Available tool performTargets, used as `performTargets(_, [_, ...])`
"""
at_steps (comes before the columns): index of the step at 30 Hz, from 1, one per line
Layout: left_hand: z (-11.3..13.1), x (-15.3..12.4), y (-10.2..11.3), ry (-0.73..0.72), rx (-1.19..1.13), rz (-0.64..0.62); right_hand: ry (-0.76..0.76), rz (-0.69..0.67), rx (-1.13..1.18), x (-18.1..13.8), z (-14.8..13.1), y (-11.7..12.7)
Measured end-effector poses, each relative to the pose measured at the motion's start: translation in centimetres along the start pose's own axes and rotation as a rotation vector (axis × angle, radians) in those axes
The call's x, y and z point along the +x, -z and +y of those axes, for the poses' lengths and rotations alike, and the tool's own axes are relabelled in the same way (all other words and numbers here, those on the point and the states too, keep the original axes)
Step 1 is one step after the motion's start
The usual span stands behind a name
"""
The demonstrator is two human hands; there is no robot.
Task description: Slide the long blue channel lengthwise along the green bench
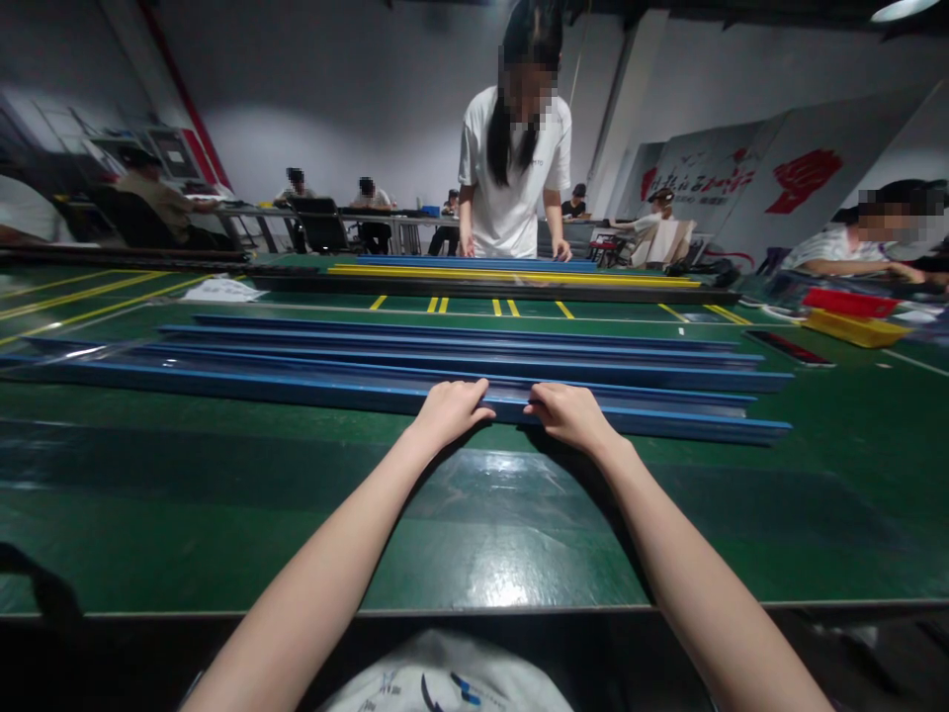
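Note:
A long blue channel strip (326, 388) lies crosswise on the green table, nearest to me. My left hand (449, 407) is closed around its front wall near the middle, thumb on the near side. A short gap to the right, my right hand (569, 413) grips the same wall with curled fingers. Just behind lies another blue channel strip (667, 371), close to the first. Clear plastic film (133, 358) shows at the left end of the near strip. In front of my hands a flat transparent sheet (222, 470) covers part of the table.
Across the green table (297, 574) a person in a white shirt (515, 178) stands by yellow strips (519, 275) and a black strip (481, 290). A phone (790, 348) and a yellow tray (852, 328) lie at right. White paper (222, 289) sits back left.

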State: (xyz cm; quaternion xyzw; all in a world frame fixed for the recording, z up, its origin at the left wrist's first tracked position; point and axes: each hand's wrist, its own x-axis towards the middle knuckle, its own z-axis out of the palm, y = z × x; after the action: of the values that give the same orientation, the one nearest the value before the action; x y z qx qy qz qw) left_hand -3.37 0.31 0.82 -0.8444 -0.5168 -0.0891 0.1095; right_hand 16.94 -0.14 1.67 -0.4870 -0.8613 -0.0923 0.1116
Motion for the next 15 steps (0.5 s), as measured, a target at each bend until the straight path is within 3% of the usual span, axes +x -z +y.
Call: performTargets(15, [-0.3,0.0,0.2,-0.030,-0.043,0.002,-0.057,-0.075,-0.055,-0.6,1.5,0.8])
